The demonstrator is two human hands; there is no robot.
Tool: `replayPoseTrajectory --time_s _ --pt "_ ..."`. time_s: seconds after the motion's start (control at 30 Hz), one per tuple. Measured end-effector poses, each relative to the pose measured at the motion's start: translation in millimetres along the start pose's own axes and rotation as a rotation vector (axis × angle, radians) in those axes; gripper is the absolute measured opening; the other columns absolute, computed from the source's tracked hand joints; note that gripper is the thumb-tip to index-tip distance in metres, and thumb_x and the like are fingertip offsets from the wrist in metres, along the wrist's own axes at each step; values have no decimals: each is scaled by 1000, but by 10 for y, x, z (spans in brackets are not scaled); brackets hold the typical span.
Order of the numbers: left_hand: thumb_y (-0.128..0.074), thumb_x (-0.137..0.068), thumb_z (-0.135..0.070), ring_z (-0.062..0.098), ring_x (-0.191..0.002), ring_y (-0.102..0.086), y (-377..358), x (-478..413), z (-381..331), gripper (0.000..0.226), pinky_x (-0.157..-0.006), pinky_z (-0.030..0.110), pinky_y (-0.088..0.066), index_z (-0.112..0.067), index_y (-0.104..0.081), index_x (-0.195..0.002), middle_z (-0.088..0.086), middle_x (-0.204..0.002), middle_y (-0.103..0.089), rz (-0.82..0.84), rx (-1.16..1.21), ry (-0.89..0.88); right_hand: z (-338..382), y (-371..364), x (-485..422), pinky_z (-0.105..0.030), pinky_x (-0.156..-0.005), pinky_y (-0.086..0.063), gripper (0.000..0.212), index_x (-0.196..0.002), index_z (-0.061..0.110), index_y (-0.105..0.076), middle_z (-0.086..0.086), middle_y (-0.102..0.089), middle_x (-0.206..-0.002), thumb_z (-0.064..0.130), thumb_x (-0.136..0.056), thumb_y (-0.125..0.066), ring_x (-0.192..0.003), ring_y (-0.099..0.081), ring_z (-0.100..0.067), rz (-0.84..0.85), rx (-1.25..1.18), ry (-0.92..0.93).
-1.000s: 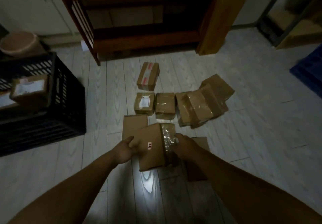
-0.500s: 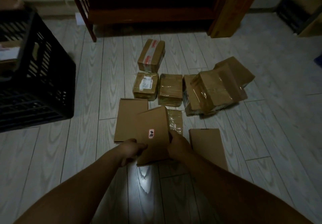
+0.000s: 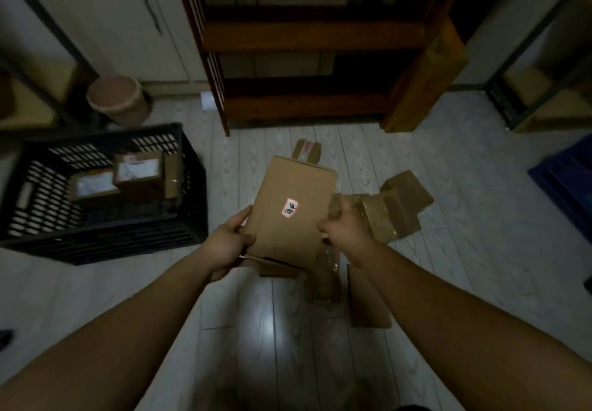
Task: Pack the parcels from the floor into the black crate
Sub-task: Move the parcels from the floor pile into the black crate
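Your left hand point(image 3: 228, 244) and right hand point(image 3: 345, 230) both grip the parcel point(image 3: 282, 186) by its sides; swing it left over the crate point(image 3: 105, 238), lower flat beside the boxes point(image 3: 137, 170) inside.

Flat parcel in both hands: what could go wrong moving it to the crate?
The left hand and right hand hold the flat parcel only by its edges, so the grip could slip. Two labelled parcels sit in the black crate; it may land tilted on them or catch the rim.
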State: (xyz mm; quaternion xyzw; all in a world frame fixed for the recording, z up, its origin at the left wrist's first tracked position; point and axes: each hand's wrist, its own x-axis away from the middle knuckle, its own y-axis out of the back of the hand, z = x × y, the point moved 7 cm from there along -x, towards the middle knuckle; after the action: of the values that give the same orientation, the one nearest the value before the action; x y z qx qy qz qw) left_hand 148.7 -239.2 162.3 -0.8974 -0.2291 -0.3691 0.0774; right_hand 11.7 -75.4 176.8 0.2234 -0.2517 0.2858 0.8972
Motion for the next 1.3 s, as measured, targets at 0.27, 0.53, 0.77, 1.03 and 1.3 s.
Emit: replayPoseTrajectory --time_s 0.27,0.53,0.77,1.03,1.3 --pt "-51 -91 -2 29 -99 -61 1046 1633 -1569 60 -70 38 -55 -30 -35 -142 11 -132 -52 -141 -41 -69 1956 129 1301 -28 -57 -58 52 -137 30 -32 -10 -52 -126 3 -96 -48 -93 -64 -24 -80 -233 31" --pt "-59 -85 3 29 -101 -59 1668 2622 -2414 86 -81 51 -55 -35 -16 -148 8 -117 -55 -326 -25 -230 3055 -339 1879 -33 -78 -59 43 -114 30 -35 -7 -50 -122 7 -88 -60 -105 -60 -26 -85 -325 90" --pt "-59 -85 2 27 -123 -50 2685 3252 -2776 66 -89 42 -52 -18 -32 -141 7 -140 -48 -601 -43 -353 3931 -1078 2361 -39 -96 -46 70 -146 23 -27 -5 -48 -138 11 -88 -64 -124 -49 -26 13 166 408" --pt "-56 -86 2 21 -102 -54 4218 3333 -2631 74 -91 45 -52 -26 -25 -147 11 -138 -47 -587 -103 -339 4417 -2700 2207 -37 -93 -50 62 -135 20 -38 -6 -49 -130 22 -82 -70 -120 -49 -27 0 340 416" --pt "-57 -86 2 22 -101 -53 5241 3035 -2523 79 -82 38 -53 -28 -20 -149 10 -134 -50 -557 -272 -281 4557 -3775 2022 -29 -78 -48 70 -144 26 -28 7 -47 -101 13 -86 -65 -88 -48 -11 137 354 461"
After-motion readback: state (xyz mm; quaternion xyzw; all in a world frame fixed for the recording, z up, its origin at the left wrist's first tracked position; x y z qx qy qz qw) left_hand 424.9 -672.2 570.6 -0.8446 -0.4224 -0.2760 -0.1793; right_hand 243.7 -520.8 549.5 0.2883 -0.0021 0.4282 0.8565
